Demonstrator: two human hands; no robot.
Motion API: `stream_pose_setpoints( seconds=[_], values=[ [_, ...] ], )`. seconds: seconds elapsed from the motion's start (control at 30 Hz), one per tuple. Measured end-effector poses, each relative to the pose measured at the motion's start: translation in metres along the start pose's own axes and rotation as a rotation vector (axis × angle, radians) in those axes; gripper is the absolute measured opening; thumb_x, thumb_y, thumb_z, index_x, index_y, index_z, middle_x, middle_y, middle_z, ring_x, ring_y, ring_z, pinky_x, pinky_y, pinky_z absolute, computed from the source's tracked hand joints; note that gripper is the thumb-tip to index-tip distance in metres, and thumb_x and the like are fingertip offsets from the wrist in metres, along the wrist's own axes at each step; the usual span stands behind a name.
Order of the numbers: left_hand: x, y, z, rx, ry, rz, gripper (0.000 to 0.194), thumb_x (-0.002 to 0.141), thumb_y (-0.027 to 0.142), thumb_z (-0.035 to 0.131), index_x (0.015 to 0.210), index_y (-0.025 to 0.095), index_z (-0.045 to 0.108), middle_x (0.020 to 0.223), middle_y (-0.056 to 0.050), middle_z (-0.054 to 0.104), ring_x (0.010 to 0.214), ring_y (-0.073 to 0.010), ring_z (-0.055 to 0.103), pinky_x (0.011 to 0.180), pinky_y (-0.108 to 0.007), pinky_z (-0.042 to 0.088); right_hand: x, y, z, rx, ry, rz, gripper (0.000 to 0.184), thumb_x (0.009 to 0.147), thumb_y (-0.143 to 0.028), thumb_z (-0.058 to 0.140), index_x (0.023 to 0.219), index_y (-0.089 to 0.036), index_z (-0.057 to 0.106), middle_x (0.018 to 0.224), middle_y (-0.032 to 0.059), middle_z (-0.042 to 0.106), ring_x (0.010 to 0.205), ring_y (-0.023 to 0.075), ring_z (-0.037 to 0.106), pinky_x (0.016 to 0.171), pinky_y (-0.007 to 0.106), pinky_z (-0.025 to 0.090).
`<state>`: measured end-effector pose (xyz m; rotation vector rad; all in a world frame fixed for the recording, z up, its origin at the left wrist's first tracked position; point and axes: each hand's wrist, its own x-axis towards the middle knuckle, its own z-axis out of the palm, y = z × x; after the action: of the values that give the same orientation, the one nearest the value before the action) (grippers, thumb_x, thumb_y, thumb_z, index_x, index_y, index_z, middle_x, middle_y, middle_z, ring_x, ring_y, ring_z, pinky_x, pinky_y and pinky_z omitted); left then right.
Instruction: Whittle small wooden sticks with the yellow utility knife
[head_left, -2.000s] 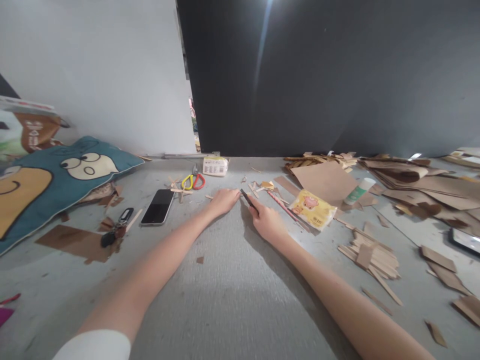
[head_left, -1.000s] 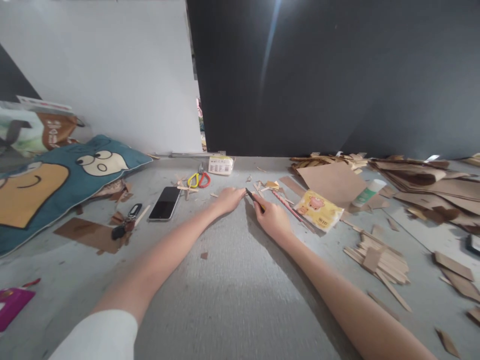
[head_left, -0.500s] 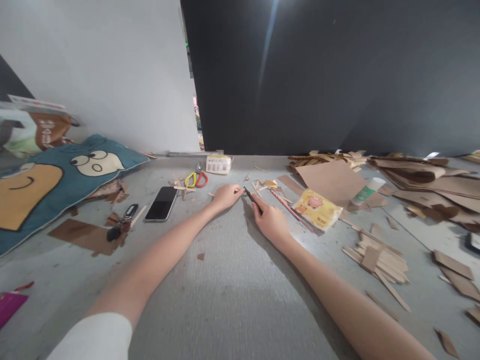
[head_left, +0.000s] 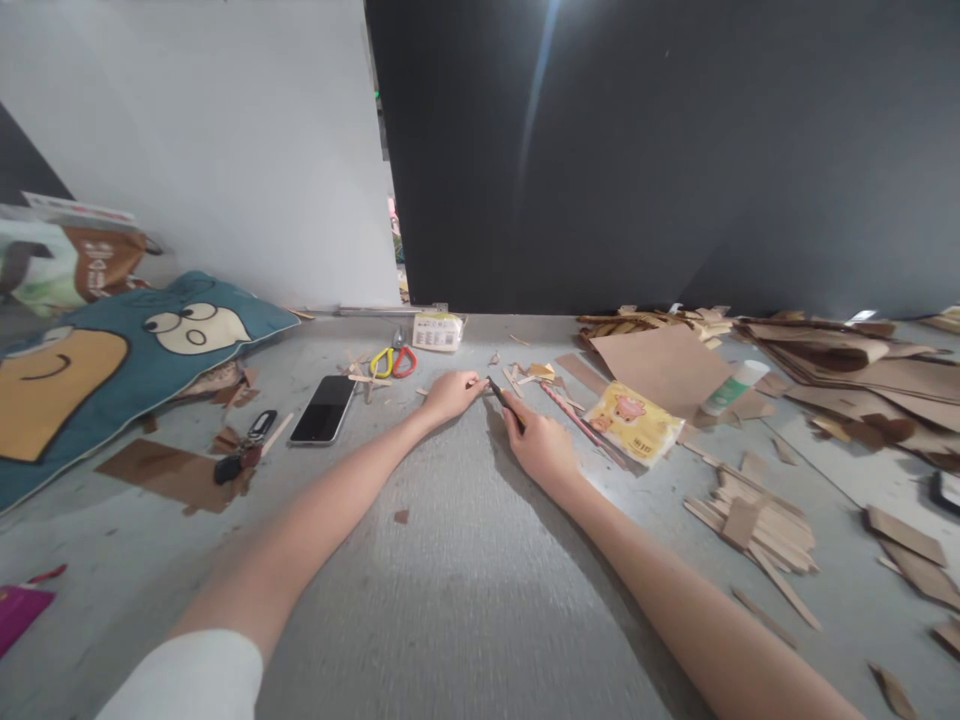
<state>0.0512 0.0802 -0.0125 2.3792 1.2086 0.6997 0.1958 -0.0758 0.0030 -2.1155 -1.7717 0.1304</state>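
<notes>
My right hand (head_left: 544, 447) is closed around a slim black tool (head_left: 496, 391) that looks like a craft knife. Its tip points away and to the left, toward the fingertips of my left hand (head_left: 452, 396). Those fingers are pinched together low over the grey tabletop (head_left: 450, 600). Whatever they hold is too small to make out. The two hands are close but apart. Thin wooden sticks and scraps (head_left: 514, 378) lie just beyond the right hand, with a pinkish twisted strip (head_left: 570, 412) beside it.
To the left lie a phone (head_left: 324, 410), scissors with yellow and red handles (head_left: 393, 361), keys (head_left: 241, 460) and a blue cushion (head_left: 202, 310). On the right are a yellow tissue pack (head_left: 637, 422), a glue stick (head_left: 735, 388), cardboard (head_left: 652, 360) and a stick pile (head_left: 765, 515).
Almost nothing differs. Both hands keep their place and hold, and the whole view has shifted very slightly.
</notes>
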Motion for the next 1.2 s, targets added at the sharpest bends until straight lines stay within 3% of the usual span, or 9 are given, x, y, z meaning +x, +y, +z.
stream_pose_setpoints(
  seconds=[0.2,0.43,0.6,0.77,1.0,1.2],
  values=[
    [0.004,-0.002,-0.001,-0.144,0.053,-0.013,0.030,0.094,0.034,0.057,0.068,0.019,0.058,0.063,0.002,0.060,0.067,-0.0161,0.055,0.064,-0.026,0.034,0.000,-0.001,-0.001,-0.031,-0.039,0.009,0.051,0.110,-0.043,0.034,0.159,-0.035,0.044,0.097,0.0091,0.081,0.085,0.0270,0.077,0.074,0.032,0.051],
    [0.006,-0.002,-0.003,-0.472,-0.035,-0.161,0.035,0.095,0.045,0.058,0.069,0.021,0.053,0.042,0.006,0.049,0.043,-0.0126,0.046,0.053,-0.024,0.036,0.001,-0.002,0.001,-0.011,-0.045,-0.013,0.052,0.110,-0.042,0.034,0.160,-0.033,0.043,0.096,0.0095,0.081,0.084,0.0259,0.077,0.074,0.031,0.051],
    [0.005,0.001,-0.001,-0.696,0.071,-0.275,0.036,0.088,0.042,0.072,0.068,0.019,0.054,0.051,0.002,0.059,0.046,-0.0092,0.052,0.050,-0.020,0.035,0.003,0.000,0.003,0.058,-0.028,-0.023,0.051,0.109,-0.040,0.035,0.158,-0.032,0.046,0.099,0.0096,0.081,0.088,0.0270,0.077,0.077,0.032,0.052],
    [0.011,0.011,0.007,-1.028,0.194,-0.413,0.031,0.087,0.034,0.076,0.069,0.017,0.057,0.057,0.001,0.062,0.055,-0.0095,0.061,0.059,-0.021,0.047,0.014,0.001,0.001,0.268,0.012,-0.036,0.049,0.108,-0.038,0.036,0.151,-0.028,0.057,0.118,0.0100,0.079,0.107,0.0274,0.074,0.088,0.033,0.053],
    [0.042,0.015,0.016,-1.116,0.278,-0.519,0.024,0.089,0.024,0.064,0.070,0.019,0.050,0.054,0.005,0.050,0.054,-0.0084,0.057,0.062,-0.021,0.050,0.040,-0.004,-0.002,0.368,0.027,-0.009,0.047,0.106,-0.036,0.039,0.146,-0.024,0.062,0.123,0.0101,0.078,0.114,0.0273,0.072,0.093,0.032,0.053],
    [0.057,0.014,0.022,-1.126,0.247,-0.524,0.018,0.086,0.016,0.058,0.069,0.020,0.051,0.050,0.007,0.041,0.048,-0.0069,0.047,0.056,-0.019,0.048,0.042,-0.009,0.004,0.293,0.042,0.031,0.048,0.107,-0.036,0.038,0.149,-0.025,0.058,0.127,0.0106,0.076,0.116,0.0269,0.071,0.096,0.033,0.052]
  ],
)
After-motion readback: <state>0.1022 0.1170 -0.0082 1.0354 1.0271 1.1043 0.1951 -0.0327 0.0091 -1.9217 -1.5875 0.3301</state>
